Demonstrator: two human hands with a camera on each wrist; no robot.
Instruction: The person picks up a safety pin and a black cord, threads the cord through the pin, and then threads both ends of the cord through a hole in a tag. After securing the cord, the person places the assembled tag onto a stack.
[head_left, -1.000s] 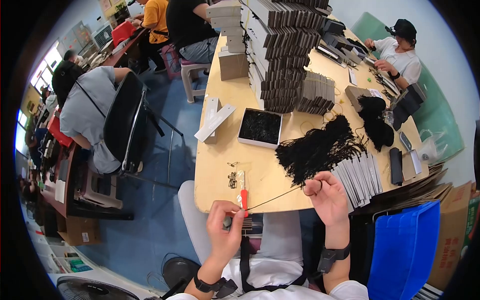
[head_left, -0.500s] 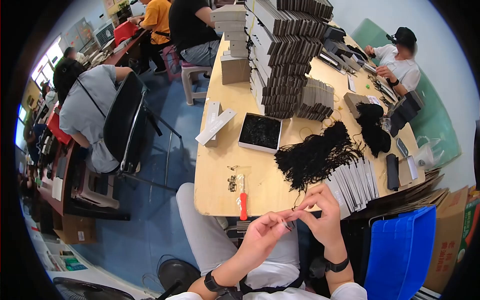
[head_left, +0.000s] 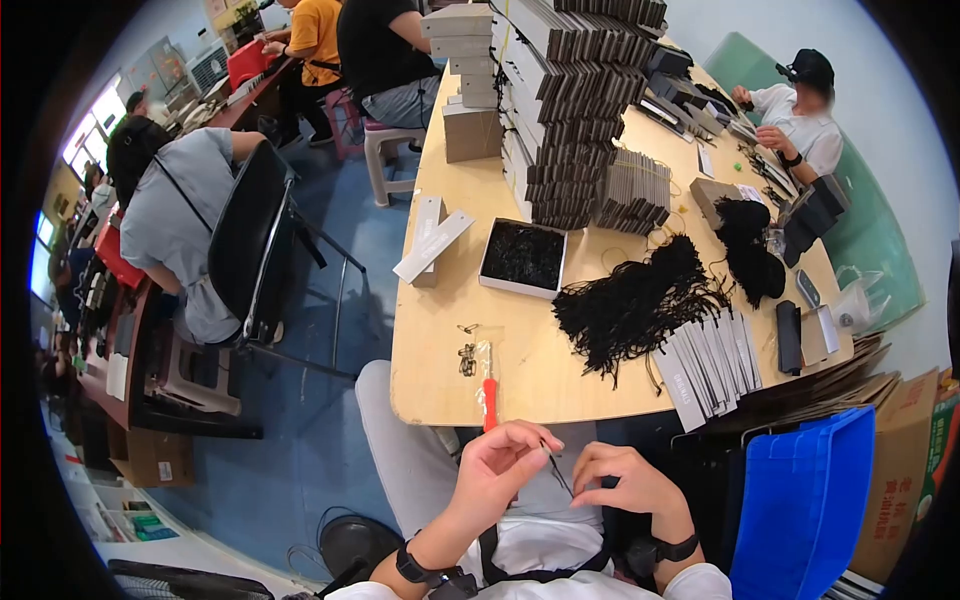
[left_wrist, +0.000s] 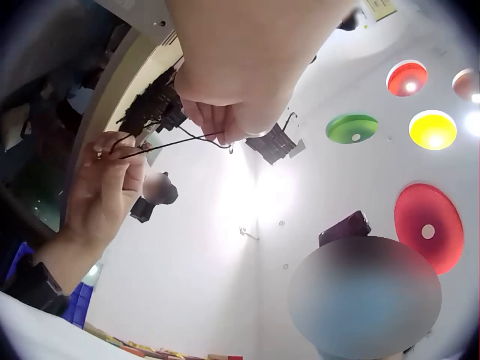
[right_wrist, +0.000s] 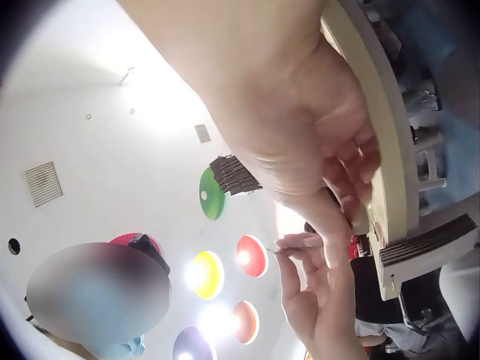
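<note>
Over the lap, just off the table's near edge, my left hand (head_left: 495, 468) pinches one end of a thin black cord (head_left: 558, 470) between thumb and fingertips. At its other end, my right hand (head_left: 630, 482) pinches the cord with thumb and forefinger, a little lower. In the left wrist view the cord (left_wrist: 176, 142) runs taut between the hands, with a loop near the right fingers. A red-handled tool (head_left: 489, 398) lies at the table edge, just beyond the left hand. Small dark metal pieces (head_left: 466, 360) lie beside it.
A heap of black cords (head_left: 635, 310) and fanned grey-white strips (head_left: 712, 370) lie beyond the right hand. Farther back are a box of black material (head_left: 522, 256) and tall stacks of grey boards (head_left: 575, 120). A blue bin (head_left: 805, 500) stands at the right.
The hands came together from a wide stretch of the cord, then parted slightly. They are now lower and nearer the body, the cord short between them.
</note>
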